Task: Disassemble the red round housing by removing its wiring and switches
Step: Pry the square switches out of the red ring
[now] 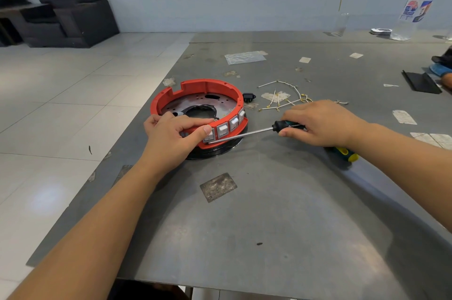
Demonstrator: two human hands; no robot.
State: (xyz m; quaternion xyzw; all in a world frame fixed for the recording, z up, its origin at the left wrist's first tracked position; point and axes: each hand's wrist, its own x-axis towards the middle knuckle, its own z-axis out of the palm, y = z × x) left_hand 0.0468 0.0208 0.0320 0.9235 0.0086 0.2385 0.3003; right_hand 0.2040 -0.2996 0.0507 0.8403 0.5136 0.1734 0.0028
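While my left hand (171, 137) curls over the near rim of the red round housing (198, 114) on the grey table (269, 214), its thumb presses the nearest white switch (209, 136). My right hand (320, 123) grips the screwdriver (247, 132), whose tip lies at the housing's base under that switch. Loose white wires (286, 99) lie just beyond, near a small black socket (249, 97).

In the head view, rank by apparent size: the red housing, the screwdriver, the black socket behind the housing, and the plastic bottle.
1. red housing
2. screwdriver, partly hidden by the right hand
3. plastic bottle, though it stands far back, so its rank is unsure
4. black socket
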